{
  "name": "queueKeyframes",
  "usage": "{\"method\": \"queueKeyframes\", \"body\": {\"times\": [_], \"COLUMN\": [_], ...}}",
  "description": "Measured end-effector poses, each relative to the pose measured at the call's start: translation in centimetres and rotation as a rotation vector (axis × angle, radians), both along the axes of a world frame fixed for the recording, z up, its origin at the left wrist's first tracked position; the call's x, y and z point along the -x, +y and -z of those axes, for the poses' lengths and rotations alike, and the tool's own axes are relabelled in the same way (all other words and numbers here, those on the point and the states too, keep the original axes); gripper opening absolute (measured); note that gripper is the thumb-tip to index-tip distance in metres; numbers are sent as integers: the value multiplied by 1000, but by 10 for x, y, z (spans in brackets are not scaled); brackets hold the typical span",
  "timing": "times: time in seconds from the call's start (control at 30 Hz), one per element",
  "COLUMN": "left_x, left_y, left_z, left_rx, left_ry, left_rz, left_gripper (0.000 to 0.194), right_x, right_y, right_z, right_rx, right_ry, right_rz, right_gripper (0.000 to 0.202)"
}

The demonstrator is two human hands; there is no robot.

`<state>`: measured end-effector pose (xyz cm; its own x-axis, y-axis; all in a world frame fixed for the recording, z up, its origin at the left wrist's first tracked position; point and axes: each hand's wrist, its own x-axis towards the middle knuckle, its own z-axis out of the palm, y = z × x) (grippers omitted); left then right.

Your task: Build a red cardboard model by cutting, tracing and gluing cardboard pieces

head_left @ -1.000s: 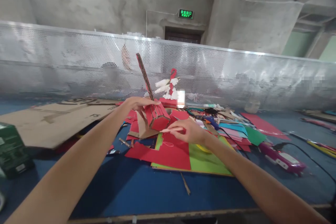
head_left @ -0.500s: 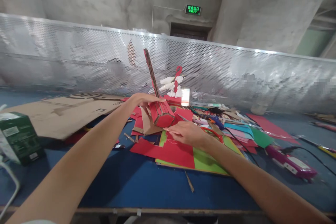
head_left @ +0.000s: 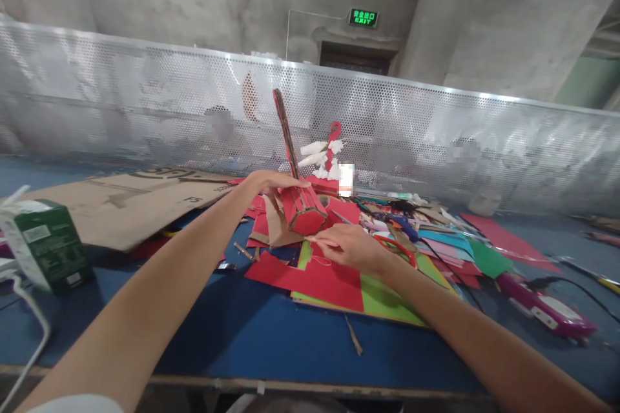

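Note:
A red cardboard model with a many-sided end and bare brown edges stands tilted in the middle of the table. From it a long cardboard strip rises up. My left hand is closed over the model's upper left side, its fingertips partly hidden. Just below the model's right edge, my right hand is closed with the fingers pinched together; what they hold, if anything, is too small to make out. Under that hand lie cut red paper and a lime-green sheet.
Flat brown cardboard and a green box lie to the left. On the right are coloured paper sheets, orange-handled scissors, a blue glue gun and a purple device. A perforated metal screen stands behind.
The whole view has shifted slightly, so things appear a little further right. Both hands keep nearly the same place at the red cardboard model.

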<state>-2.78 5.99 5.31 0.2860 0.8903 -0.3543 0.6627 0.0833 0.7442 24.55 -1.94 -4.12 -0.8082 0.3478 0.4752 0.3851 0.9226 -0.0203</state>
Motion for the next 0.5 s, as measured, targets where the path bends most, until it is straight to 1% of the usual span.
{"method": "queueKeyframes", "body": {"times": [0.17, 0.33, 0.5], "left_x": [1, 0, 1], "left_y": [1, -1, 0], "left_z": [0, -1, 0], "left_rx": [-9, -24, -18], "left_ry": [15, 7, 8], "left_rz": [19, -12, 1], "left_gripper": [78, 79, 78], "right_x": [3, 2, 2], "right_y": [3, 0, -3], "right_z": [3, 0, -1], "right_rx": [-69, 4, 32], "right_ry": [5, 6, 2], "right_rz": [-64, -26, -1], "right_gripper": [31, 27, 27]}}
